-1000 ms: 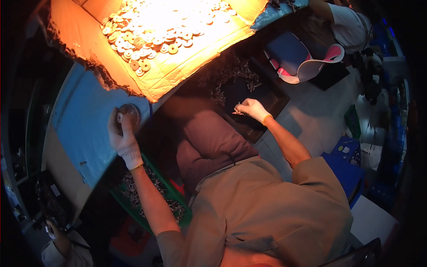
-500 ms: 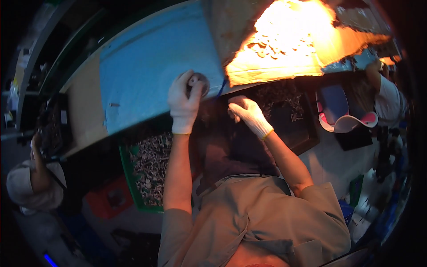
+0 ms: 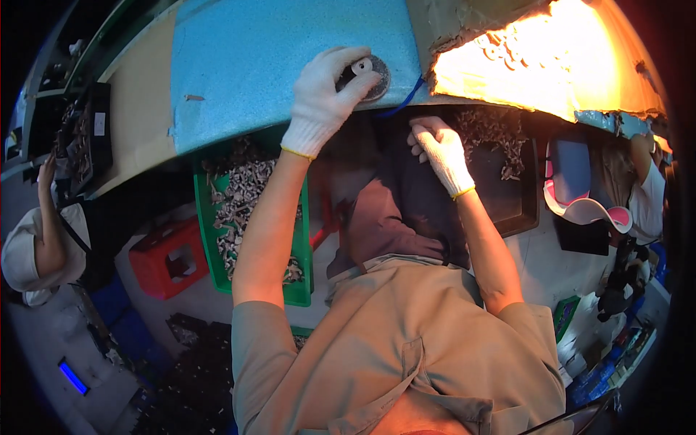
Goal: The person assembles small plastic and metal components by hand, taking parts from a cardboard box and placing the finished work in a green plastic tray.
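My left hand (image 3: 326, 90), in a white knit glove with a yellow cuff, rests over the blue table top (image 3: 283, 36) near its front edge. Its thumb and fingers close around a small pale ring (image 3: 362, 67) with a dark hole. Under the ring lies a round dark grey disc (image 3: 378, 85), partly covered by the fingers. My right hand (image 3: 438, 148), gloved the same way, hovers just in front of the table edge above my lap. Its fingers are curled in, and whatever they may hold is hidden.
Brightly lit cardboard (image 3: 536, 65) at the right bears several small metal parts. A green crate (image 3: 307, 279) of metal parts stands below left, beside a red stool (image 3: 170, 261). A dark tray (image 3: 518, 206) with parts sits right. Other people work at both sides.
The whole view has shifted, so the table appears higher and farther right. My left hand stays at the ring and disc; my right hand stays curled by the table edge.
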Motion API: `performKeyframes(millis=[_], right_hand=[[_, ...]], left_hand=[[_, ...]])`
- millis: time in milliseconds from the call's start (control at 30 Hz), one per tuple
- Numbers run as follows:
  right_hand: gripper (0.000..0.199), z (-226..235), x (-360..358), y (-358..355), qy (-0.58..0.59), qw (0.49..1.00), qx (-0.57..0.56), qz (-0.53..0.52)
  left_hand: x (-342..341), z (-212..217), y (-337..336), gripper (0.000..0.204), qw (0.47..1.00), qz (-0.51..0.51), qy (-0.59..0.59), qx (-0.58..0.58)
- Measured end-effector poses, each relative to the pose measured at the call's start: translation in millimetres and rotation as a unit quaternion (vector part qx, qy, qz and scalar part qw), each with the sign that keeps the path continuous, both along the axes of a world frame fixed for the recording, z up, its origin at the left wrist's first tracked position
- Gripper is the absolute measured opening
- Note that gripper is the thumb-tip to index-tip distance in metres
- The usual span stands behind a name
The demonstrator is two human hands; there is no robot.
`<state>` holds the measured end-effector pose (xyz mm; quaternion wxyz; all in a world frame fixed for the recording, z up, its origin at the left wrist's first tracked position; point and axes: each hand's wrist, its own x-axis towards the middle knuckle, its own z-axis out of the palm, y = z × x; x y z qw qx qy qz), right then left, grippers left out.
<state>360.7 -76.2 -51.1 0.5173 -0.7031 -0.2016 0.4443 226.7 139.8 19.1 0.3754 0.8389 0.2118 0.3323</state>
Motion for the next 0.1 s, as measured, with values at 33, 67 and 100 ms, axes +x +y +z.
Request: performKeyframes(millis=[33, 67, 100], right_hand=[[0.033, 1.7, -2.5, -0.8, -0.005, 1.0, -0.005, 0.001], [0.033, 1.7, -4.6, -0.4, -0.01, 1.0, -0.003, 0.009], [0.033, 1.3, -4.4, 3.1, -0.016, 1.0, 0.001, 0.016]], left_hand=[[-1.2, 0.5, -1.4, 0.039, 1.0, -0.001, 0.003, -0.004], [-3.6, 2.1, -0.9, 0.042, 1.0, -0.007, 0.021, -0.017], [-3.9, 6.3, 2.2, 0.045, 0.999, -0.014, 0.037, -0.03]])
